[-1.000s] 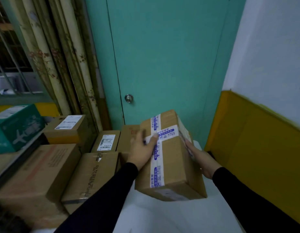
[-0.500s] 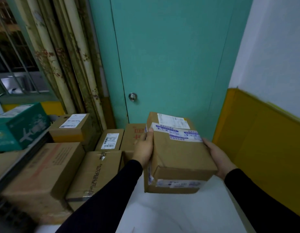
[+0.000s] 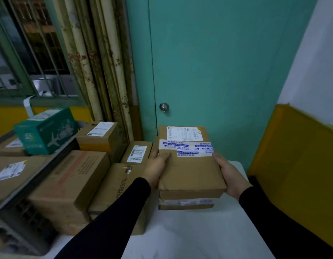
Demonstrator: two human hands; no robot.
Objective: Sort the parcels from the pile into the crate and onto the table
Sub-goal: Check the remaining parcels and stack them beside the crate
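Parcel: a brown cardboard parcel (image 3: 190,171) is held flat, label side up, over the far part of the white table (image 3: 180,236); whether its underside touches the table cannot be told.
Left hand: the left hand (image 3: 156,168) is clamped on the parcel's left edge, thumb laid across the top.
Right hand: the right hand (image 3: 231,176) is wrapped round the parcel's right edge, thumb on top.
Labels: a white shipping label (image 3: 182,133) and blue-printed tape (image 3: 186,149) are seen on the far half of the top face.
Pile: stacked cardboard boxes (image 3: 72,182) are set against the table's left edge, a green box (image 3: 46,130) farther left.
Background: a teal door (image 3: 208,62) is seen beyond the table's far edge.
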